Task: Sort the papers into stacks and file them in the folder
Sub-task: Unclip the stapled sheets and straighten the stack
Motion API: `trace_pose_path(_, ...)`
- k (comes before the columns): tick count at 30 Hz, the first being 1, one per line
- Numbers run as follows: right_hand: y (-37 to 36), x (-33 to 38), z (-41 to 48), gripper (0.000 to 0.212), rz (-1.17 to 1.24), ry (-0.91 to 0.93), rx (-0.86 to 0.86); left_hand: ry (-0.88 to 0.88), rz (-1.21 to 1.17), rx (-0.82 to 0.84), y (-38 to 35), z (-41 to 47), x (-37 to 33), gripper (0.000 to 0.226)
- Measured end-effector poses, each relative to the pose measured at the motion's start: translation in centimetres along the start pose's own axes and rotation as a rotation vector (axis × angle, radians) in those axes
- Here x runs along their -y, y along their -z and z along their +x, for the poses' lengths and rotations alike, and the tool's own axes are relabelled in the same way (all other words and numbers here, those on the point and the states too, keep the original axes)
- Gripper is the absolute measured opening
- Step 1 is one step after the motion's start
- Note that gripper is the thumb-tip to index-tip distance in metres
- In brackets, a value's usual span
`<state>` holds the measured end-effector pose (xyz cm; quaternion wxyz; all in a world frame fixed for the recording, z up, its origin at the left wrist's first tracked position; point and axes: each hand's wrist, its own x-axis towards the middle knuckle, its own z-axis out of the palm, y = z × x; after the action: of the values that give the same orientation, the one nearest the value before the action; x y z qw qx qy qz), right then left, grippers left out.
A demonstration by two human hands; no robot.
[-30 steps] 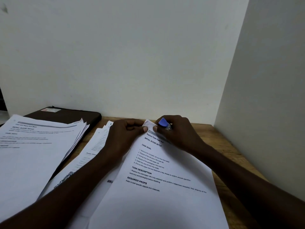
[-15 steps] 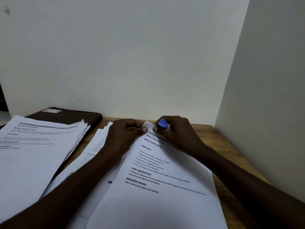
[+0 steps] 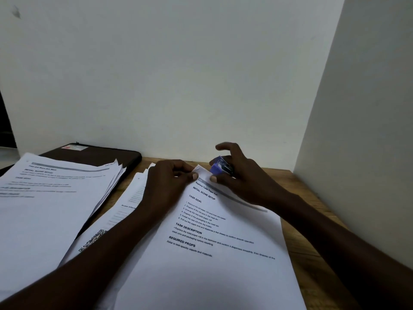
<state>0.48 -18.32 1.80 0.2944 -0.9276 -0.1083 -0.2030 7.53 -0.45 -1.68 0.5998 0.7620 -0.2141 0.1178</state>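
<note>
Left hand (image 3: 172, 179) pinches the far corner of the front sheet (image 3: 212, 253), fingers curled, the corner lifted slightly. Right hand (image 3: 243, 180) grips a small blue stapler (image 3: 220, 168) just beside that corner, with the thumb on the paper and the index finger raised free above. Sheet is headed "Replace Toilet Paper Roll". It lies askew on the wooden worktop (image 3: 304, 220), overlapping loose papers (image 3: 125, 211) under the left forearm. Fanned stack (image 3: 44, 204) sits further left, apart from both hands, resting partly on a dark folder (image 3: 96, 154). Folder lies flat against the back wall (image 3: 178, 74).
</note>
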Motion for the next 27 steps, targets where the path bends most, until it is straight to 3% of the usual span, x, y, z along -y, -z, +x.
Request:
trace_pose_path(4, 0.1, -0.6, 0.0, 0.04, -0.115, 0.063, -0.036, -0.102, 0.124, -0.007, 0.0, -0.2, -0.2, 0.015)
trace_pose_path(9, 0.0, -0.6, 0.0, 0.045, -0.267, 0.101, -0.061, -0.179, 0.245, -0.009, -0.1, -0.5, -0.6, 0.028)
trace_pose_path(16, 0.1, 0.0, -0.2, 0.035, -0.291, 0.087, -0.142, -0.207, 0.275, -0.004, -0.3, -0.4, -0.5, 0.01)
trace_pose_path(27, -0.8, 1.1, -0.4, 0.035, -0.396, 0.132, -0.154, -0.259, 0.258, -0.016, -0.5, -0.4, -0.5, 0.012)
